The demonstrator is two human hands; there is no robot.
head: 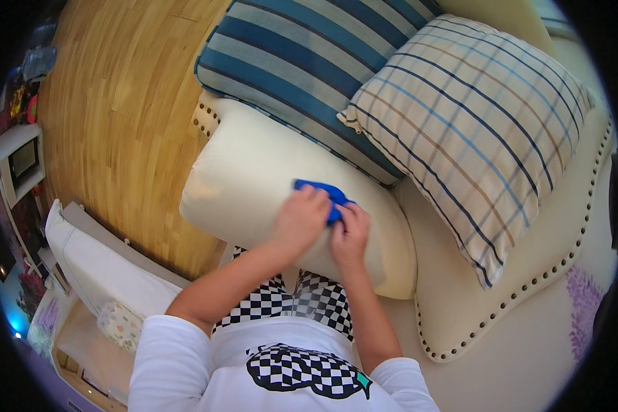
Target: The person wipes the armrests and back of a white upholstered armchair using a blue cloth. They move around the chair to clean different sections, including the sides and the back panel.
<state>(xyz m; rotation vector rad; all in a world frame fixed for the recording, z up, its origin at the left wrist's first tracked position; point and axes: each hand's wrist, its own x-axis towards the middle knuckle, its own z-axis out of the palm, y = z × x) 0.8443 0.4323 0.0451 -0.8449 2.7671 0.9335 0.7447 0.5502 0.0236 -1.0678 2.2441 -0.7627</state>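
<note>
Just above the rolled cream armrest (247,159) of a sofa, both hands hold a bunched blue cloth (322,190). My left hand (303,216) grips its left side, slightly blurred. Fingers of my right hand (351,232) pinch the cloth's lower right edge. The middle of the cloth is partly hidden by the fingers. Whether the cloth touches the armrest cannot be told. Beyond the armrest lies a blue and grey striped seat cushion (298,56), with a plaid pillow (468,123) resting on its right part against the sofa back.
Brass-coloured nailheads edge the cream sofa back (463,309) at the right. Wooden flooring (118,118) runs along the left. A white-covered bench or bed (98,262) stands at lower left, near a patterned pillow (118,324). A white cabinet (20,159) is at the far left.
</note>
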